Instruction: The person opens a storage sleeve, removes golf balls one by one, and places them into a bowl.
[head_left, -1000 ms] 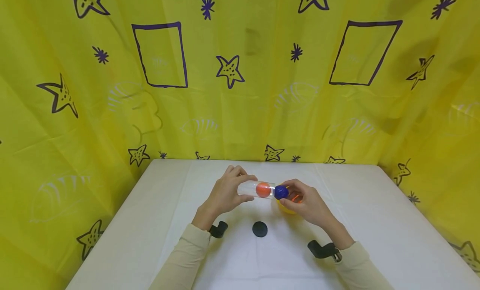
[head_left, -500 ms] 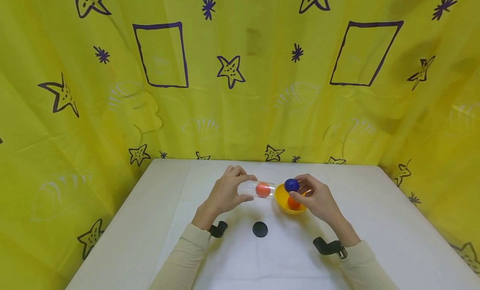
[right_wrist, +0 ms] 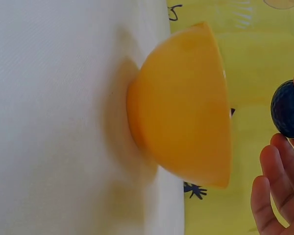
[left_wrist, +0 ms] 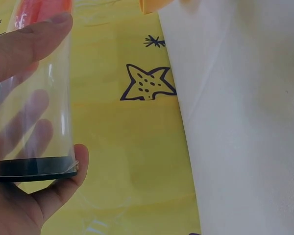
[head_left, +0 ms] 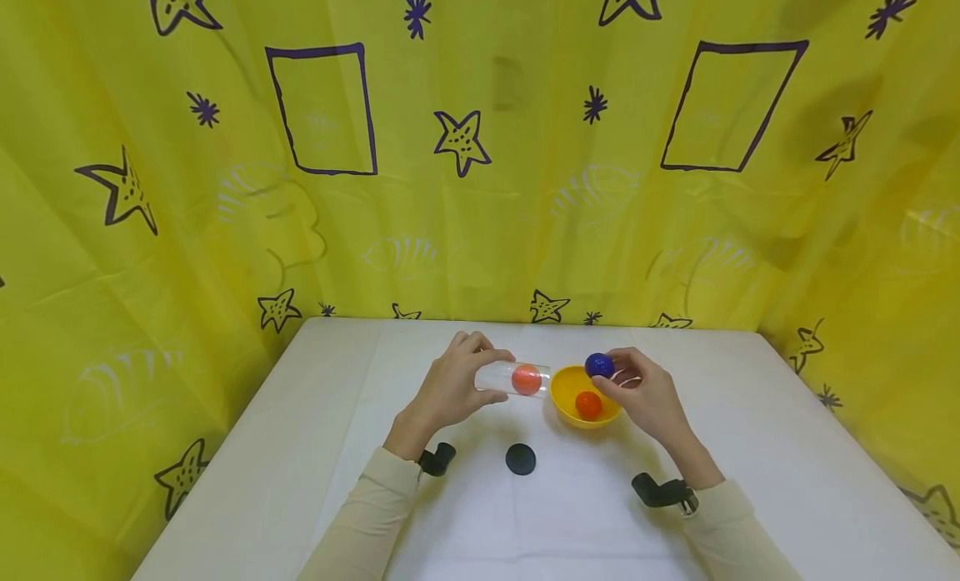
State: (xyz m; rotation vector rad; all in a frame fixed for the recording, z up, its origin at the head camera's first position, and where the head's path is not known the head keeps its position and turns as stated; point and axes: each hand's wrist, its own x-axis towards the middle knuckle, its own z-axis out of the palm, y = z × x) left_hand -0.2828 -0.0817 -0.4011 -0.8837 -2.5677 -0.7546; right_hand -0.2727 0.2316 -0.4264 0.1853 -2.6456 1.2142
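Note:
My left hand [head_left: 453, 383] grips a clear plastic tube [left_wrist: 54, 107] held sideways over the table, its mouth toward the right. A black cap [left_wrist: 36, 167] covers the tube's other end, against the palm. Inside, near the mouth, lies an orange-red ball [head_left: 527, 379]. My right hand [head_left: 651, 398] pinches a dark blue dimpled ball [head_left: 599, 365] between thumb and fingers, above the right rim of a yellow bowl [head_left: 564, 389]. In that bowl sits an orange ball [head_left: 588, 405]. The right wrist view shows the blue ball [right_wrist: 288, 110] apart from the bowl's rim.
A black disc [head_left: 521, 459] lies flat on the white-covered table [head_left: 480, 523], in front of the tube and bowl. Behind the table hangs a yellow curtain [head_left: 465, 222] with star drawings. Black camera mounts [head_left: 660, 490] are strapped to both wrists.
My right hand has drawn the blue ball away from the tube's mouth, rightward and slightly up, uncovering the bowl and the orange ball. The left hand and tube have stayed in place.

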